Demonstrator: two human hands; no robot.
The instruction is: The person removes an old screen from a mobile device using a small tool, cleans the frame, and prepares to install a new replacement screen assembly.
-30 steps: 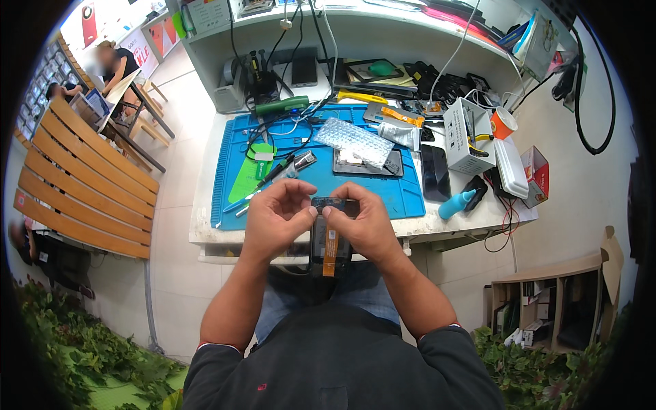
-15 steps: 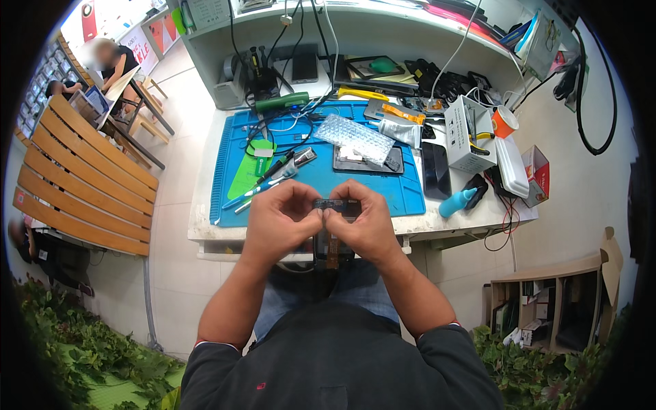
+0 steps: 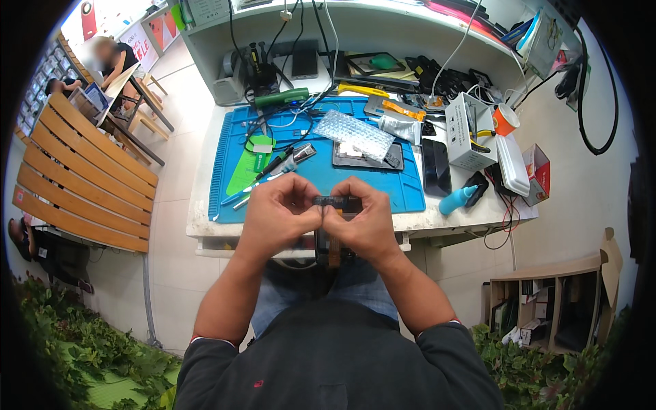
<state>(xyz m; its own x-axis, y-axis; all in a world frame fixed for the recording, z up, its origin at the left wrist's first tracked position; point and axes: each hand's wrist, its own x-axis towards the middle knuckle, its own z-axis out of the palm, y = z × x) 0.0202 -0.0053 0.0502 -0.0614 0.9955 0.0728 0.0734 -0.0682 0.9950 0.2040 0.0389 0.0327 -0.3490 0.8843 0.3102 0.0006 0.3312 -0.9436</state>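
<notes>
Over the front edge of the bench, my left hand [image 3: 279, 217] and my right hand [image 3: 367, 222] meet with thumbs and fingertips pinched on the upper end of a dark phone screen [image 3: 321, 254]. A brownish flex cable [image 3: 334, 253] runs down its face. The fingers cover much of the upper part, so the exact spot they grip is hidden. Beyond the hands lies a blue repair mat [image 3: 314, 174]. On it rest an opened phone [image 3: 339, 159], partly under bubble wrap [image 3: 353, 137], and several slim tools near a green card [image 3: 247, 171].
Behind the mat lie a green-handled tool [image 3: 281, 97] and tangled cables. To the right are a black phone [image 3: 435, 167], a light-blue bottle [image 3: 458, 199], a white box [image 3: 470, 133] and an orange cup [image 3: 505, 121]. A slatted wooden bench [image 3: 89, 178] stands left, with people beyond.
My left hand has shifted slightly left and up, and my right hand slightly up. Both keep their pinch on the phone screen.
</notes>
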